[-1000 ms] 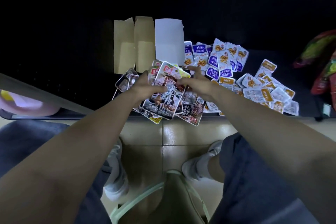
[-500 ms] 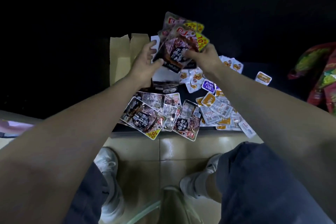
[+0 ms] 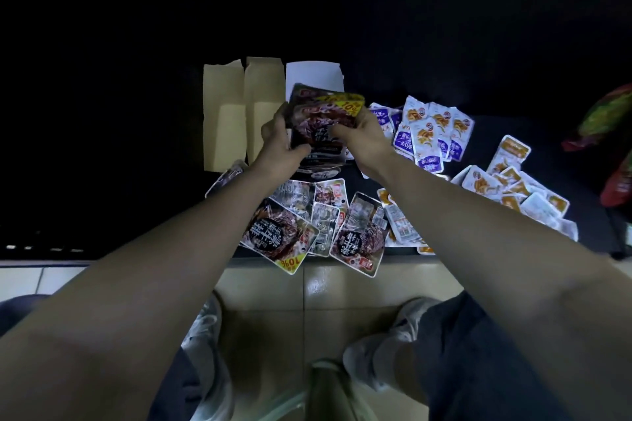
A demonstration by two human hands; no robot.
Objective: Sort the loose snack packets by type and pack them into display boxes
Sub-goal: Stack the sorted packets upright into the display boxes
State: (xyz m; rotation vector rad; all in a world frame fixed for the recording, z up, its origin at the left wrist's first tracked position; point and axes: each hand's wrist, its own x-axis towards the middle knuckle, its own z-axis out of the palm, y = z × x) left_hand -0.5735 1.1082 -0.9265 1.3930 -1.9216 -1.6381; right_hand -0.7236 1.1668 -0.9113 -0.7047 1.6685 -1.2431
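While the fingers (image 3: 302, 149) of the left hand (image 3: 278, 143) and the right hand (image 3: 364, 142) curl round opposite sides of one bundle of dark packets (image 3: 321, 113), that bundle is held upright above the worktop (image 3: 547, 137). It sits just on the near side of the open cardboard box (image 3: 227, 120), whose flaps stand at the far left. Some loose dark packets (image 3: 273, 232) lie below the wrists at the near edge, a few overhanging it. To the right, purple packets (image 3: 427, 137) form one heap and orange packets (image 3: 513, 188) another, both well apart from the box. Sorting looks largely done, since the three kinds lie grouped. Packing seems barely begun, and whether the box holds anything cannot be told.
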